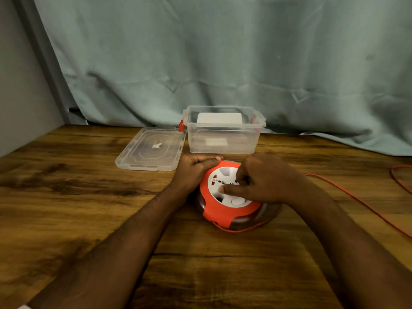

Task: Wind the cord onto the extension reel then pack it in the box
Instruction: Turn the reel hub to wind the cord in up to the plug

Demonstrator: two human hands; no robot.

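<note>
A round orange and white extension reel [219,211] lies flat on the wooden table. My left hand [196,168] grips its far left rim. My right hand [260,179] rests on the white centre disc, fingers curled on it and thumb pressed on the face. An orange cord [361,201] runs from under the reel's front edge out across the table to the right, loose. Behind the reel stands a clear plastic box [223,141] with red latches, open, with a white label showing inside.
The box's clear lid [151,150] lies flat to the left of the box. A teal curtain [223,52] hangs behind the table. More orange cord loops at the right edge [399,177]. Bare wood lies in front of and left of the reel.
</note>
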